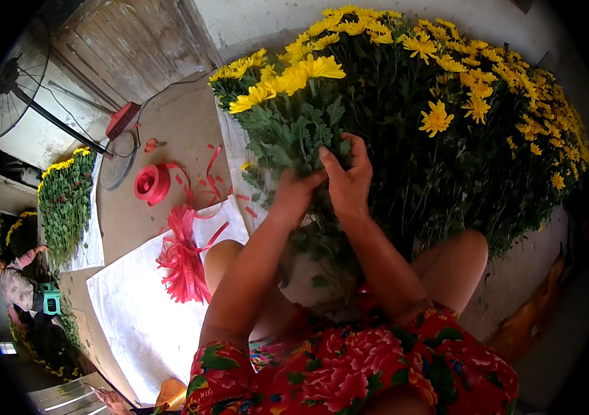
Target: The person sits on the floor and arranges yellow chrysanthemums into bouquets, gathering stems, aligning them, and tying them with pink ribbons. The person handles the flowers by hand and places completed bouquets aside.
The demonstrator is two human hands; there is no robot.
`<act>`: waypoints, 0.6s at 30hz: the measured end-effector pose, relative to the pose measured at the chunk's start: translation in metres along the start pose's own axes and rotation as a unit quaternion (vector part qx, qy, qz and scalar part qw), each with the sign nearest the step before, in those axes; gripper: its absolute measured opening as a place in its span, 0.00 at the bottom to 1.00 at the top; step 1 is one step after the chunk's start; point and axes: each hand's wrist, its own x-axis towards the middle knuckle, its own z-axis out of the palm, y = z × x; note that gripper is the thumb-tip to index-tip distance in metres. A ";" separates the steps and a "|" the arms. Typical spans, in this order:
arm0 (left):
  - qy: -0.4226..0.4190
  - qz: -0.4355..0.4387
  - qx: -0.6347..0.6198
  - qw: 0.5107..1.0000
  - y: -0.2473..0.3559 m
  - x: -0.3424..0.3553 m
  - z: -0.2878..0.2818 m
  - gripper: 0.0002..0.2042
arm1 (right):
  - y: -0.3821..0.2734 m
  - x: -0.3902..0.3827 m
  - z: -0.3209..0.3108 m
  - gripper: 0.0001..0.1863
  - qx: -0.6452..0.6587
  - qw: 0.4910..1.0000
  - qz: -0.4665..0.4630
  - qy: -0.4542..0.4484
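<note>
I hold a bunch of yellow flowers (293, 93) with green leafy stems in front of me, above my knees. My left hand (294, 194) is closed around the stems low in the bunch. My right hand (347, 178) grips the stems just beside it, fingers wrapped into the leaves. A large heap of the same yellow flowers (460, 117) lies right behind the bunch and spreads to the right.
A bundle of red ribbon strips (182, 254) lies on a white sheet (135, 304) at my left. A red ribbon spool (151, 183) and scraps sit on the concrete floor. A standing fan (25, 76) is at far left, near another flower pile (65, 197) and a seated person (14, 283).
</note>
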 end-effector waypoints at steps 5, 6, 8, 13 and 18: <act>0.038 -0.006 0.041 0.998 -0.003 0.003 -0.004 0.20 | 0.010 0.015 -0.021 0.20 -0.091 0.992 0.054 -0.065; 0.036 -0.007 0.040 0.999 -0.001 0.002 -0.004 0.19 | 0.012 0.016 -0.021 0.20 -0.035 0.995 0.055 -0.072; 0.035 -0.004 0.034 0.999 0.004 0.000 -0.004 0.18 | 0.004 0.017 -0.017 0.20 0.079 0.992 0.058 -0.084; 0.066 0.020 0.062 0.996 0.001 -0.002 -0.007 0.15 | 0.001 0.021 -0.008 0.21 0.185 0.974 0.124 -0.030; 0.088 0.052 0.053 0.993 0.000 0.004 -0.008 0.16 | 0.012 0.020 -0.013 0.22 0.167 0.984 0.057 0.017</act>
